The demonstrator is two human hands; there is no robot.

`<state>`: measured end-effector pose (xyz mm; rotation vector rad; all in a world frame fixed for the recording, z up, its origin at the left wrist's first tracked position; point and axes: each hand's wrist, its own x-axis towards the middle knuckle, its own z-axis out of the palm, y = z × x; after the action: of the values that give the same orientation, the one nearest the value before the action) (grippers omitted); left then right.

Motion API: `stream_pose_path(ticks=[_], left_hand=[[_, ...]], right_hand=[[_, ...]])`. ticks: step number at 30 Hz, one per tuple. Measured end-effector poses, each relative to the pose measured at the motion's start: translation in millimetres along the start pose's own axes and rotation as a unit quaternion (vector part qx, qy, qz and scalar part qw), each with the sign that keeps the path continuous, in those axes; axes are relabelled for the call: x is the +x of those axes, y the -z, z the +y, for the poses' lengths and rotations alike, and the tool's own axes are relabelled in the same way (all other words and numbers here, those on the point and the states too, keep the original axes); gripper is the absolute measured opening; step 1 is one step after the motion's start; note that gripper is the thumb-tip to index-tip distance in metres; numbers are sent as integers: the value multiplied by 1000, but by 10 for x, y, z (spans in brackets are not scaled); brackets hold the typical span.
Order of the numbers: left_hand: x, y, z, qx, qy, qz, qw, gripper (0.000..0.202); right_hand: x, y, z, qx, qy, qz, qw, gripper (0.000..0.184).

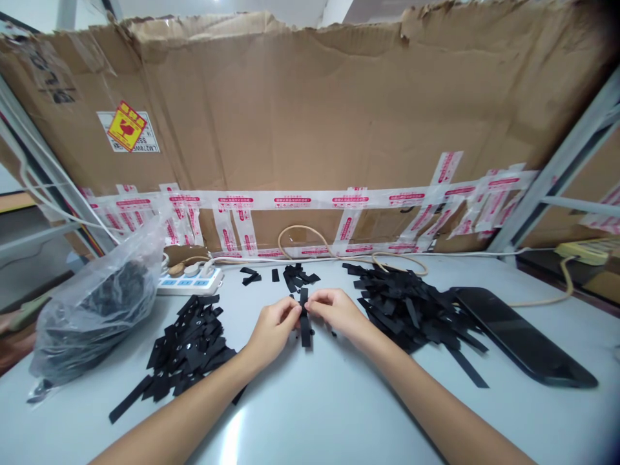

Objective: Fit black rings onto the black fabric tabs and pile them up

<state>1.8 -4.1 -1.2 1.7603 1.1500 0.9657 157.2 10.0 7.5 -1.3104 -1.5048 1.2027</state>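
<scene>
At far left, one clear plastic bag [97, 303] bulges with dark contents, next to one white power strip [188, 282] with plugs in its sockets. In front of that strip lies a first heap of black strips [181, 345], many with punched holes and too many to count. At the centre, the left hand [274, 329] and the right hand [334, 312] are nearly closed, fingertips pinching one black strip [305, 323] from either side, its lower part showing below them. Beyond the hands lie a small cluster of black pieces [295, 276] and a few loose ones. To the right sits a second heap of black strips [407, 310], then one long glossy black slab [520, 336]. All of this rests on a pale grey table [310, 426]. Behind stands a torn cardboard sheet [310, 110] with one yellow warning label [126, 126] and red-printed packing tape [310, 199], a beige cable [310, 239] curving before it. A yellow power strip [581, 252] sits off the far right, past a metal shelf upright [566, 174].
</scene>
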Motion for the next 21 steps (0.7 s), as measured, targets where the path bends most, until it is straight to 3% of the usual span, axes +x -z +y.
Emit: stream_pose_path(ticks=[8,11,14,16,21], left_hand=[[-13,-18,7,4,16,14,1000,25],[6,25,46,38,8,33,999,24],[73,165,64,135,-13,77,988,20],[137,302,42,238,-19,103,966,19],[318,592,-105,474,14,151,868,30]], right_hand=[[50,81,-5,25,29,46,998,14],[69,234,-24,-14,45,90,995,14],[14,465,-135,-100,80,163,978,11],[-66,641,-252,-167,82,209,960,9],[-253,1063,-433,-341,13,279,898,3]])
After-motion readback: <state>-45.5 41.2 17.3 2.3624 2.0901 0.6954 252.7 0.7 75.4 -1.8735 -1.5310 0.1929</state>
